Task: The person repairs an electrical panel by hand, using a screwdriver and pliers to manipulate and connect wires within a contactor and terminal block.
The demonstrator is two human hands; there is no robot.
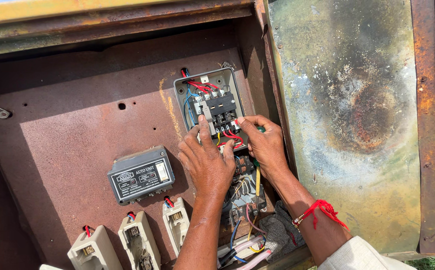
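I see a rusty brown metal back panel [77, 110] in hard sunlight, its top in shade under a rusted lid edge [102, 20]. A scorched, rust-blotched door [357, 100] stands open alongside, grass [434, 263] below its corner.

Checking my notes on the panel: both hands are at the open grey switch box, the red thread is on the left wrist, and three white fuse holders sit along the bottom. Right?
Not quite: in the head view the red thread is on the right wrist. Both the left hand and right hand are at the open grey switch box, with three white fuse holders below.

Harsh sunlight from upper right, hard shadow across upper cabinet interior, sharp focus, mild edge distortion
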